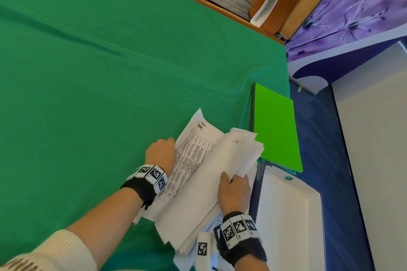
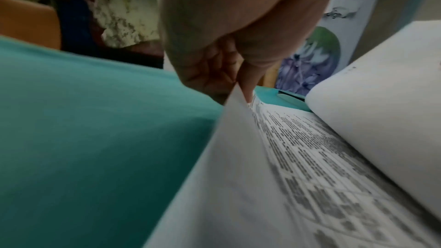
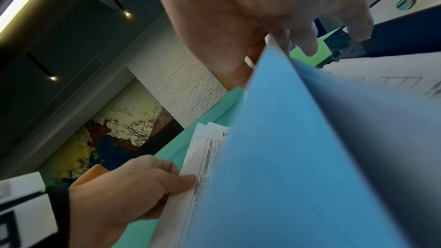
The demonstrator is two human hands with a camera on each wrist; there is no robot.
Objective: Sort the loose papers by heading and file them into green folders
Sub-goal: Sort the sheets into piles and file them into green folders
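Head view: a stack of loose papers (image 1: 198,200) lies at the near right corner of a table covered with a green cloth (image 1: 99,61); the left hand (image 1: 160,153) holds the left edge of a printed sheet (image 1: 193,154), which bears a handwritten heading at its top and a dense table of text; the right hand (image 1: 234,192) grips a sheaf of papers (image 1: 240,154) lifted and bent over to the right, thumb on top, fingers hidden beneath. Left wrist view: thumb and curled fingers (image 2: 210,74) pinch the edge of the printed sheet, which rises off the cloth. Right wrist view: the right hand's thumb and fingers clamp the raised sheaf, with two fingers (image 3: 307,42) showing beyond its edge; the sheaf looks blue in shadow. A bright green folder (image 1: 275,127) lies closed just beyond the papers at the table's right edge, its near corner under the lifted sheaf; whether they touch cannot be told. A white tray (image 1: 293,215) sits to the right of the stack.
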